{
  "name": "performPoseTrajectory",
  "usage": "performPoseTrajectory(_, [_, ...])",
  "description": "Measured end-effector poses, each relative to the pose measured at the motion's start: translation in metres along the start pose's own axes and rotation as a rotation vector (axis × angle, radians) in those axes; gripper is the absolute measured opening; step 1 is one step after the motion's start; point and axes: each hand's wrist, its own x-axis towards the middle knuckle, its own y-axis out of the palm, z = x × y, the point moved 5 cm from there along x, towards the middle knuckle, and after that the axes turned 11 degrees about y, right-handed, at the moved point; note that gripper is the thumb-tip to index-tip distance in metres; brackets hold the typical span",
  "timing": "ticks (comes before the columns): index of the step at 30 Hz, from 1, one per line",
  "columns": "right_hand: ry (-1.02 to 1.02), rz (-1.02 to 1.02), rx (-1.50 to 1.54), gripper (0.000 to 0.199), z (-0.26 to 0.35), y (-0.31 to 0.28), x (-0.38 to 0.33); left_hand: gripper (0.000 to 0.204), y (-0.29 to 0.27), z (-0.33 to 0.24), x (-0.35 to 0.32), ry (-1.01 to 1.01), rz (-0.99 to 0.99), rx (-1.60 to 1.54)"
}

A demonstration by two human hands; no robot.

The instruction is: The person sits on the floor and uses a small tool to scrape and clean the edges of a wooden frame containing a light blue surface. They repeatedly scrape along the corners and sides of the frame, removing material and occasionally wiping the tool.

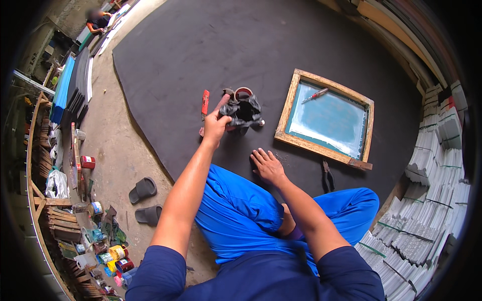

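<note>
My left hand (216,128) is closed on the near-left rim of a crumpled black plastic bag (243,113), whose mouth gapes upward. My right hand (268,165) lies flat with fingers spread on the black sheet (165,65), beside some small crumbs. Just beyond the bag are a tape roll (244,91) and what looks like a hammer (224,100), partly hidden by the bag and my hand. A red utility knife (205,104) lies left of them. Right of my hands rests a wooden frame (331,79) with a stretched teal mesh panel; a red-handled screwdriver (316,95) lies on it.
Dark-handled pliers (328,177) lie near my right knee. Black slippers (145,190) sit on the concrete floor at left, near cluttered cans (118,252) and wood pieces. Bundled white stacks (411,226) line the right side. Another person (97,22) is at the far left.
</note>
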Motion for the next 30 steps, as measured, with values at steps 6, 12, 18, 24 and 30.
performPoseTrajectory(6, [0.109,-0.030,-0.062,0.068,-0.035,-0.007,-0.036,0.022,0.004,0.029,-0.024,-0.057,0.144,-0.067])
performPoseTrajectory(12, [0.557,-0.045,0.177,0.084,-0.057,-0.064,-0.070,0.020,0.007,0.049,-0.022,-0.053,0.344,0.283])
performPoseTrajectory(18, [0.651,-0.087,0.269,0.081,-0.043,-0.035,-0.051,0.022,-0.003,0.039,-0.018,0.109,0.156,0.426])
performPoseTrajectory(24, [0.561,-0.134,0.320,0.055,-0.037,-0.031,-0.038,0.025,-0.007,0.035,-0.021,0.120,0.145,0.558])
performPoseTrajectory(30, [0.482,-0.160,0.188,0.049,-0.037,-0.029,-0.030,0.027,0.014,0.024,-0.021,0.124,0.191,0.620])
